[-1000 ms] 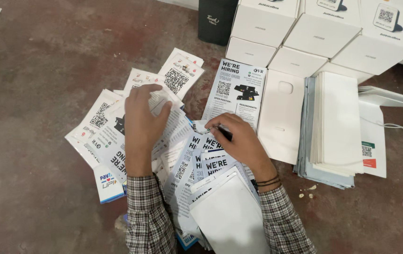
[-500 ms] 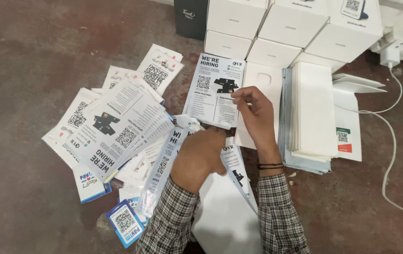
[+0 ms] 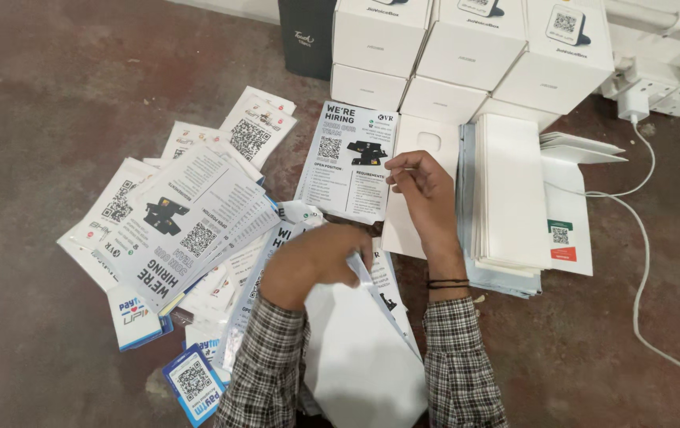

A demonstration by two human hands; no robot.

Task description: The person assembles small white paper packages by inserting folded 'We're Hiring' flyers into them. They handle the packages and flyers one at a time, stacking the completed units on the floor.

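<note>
White printed flyer (image 3: 349, 162) with black heading, square code and a dark device picture lies flat on the floor at 12 o'clock of frame centre, right edge pinched by the right hand (image 3: 427, 194). Blank white sheet (image 3: 360, 349), slightly lifted, at 6 o'clock, top edge under the left hand (image 3: 316, 261).

I cannot see the left hand's (image 3: 308, 261) fingertips, which curl under a white sheet (image 3: 360, 357) cut off by the bottom edge. The white boxes (image 3: 467, 47) and dark box (image 3: 308, 36) run past the top edge. Lower flyers in the fanned pile (image 3: 189, 230) are covered by those above.
</note>
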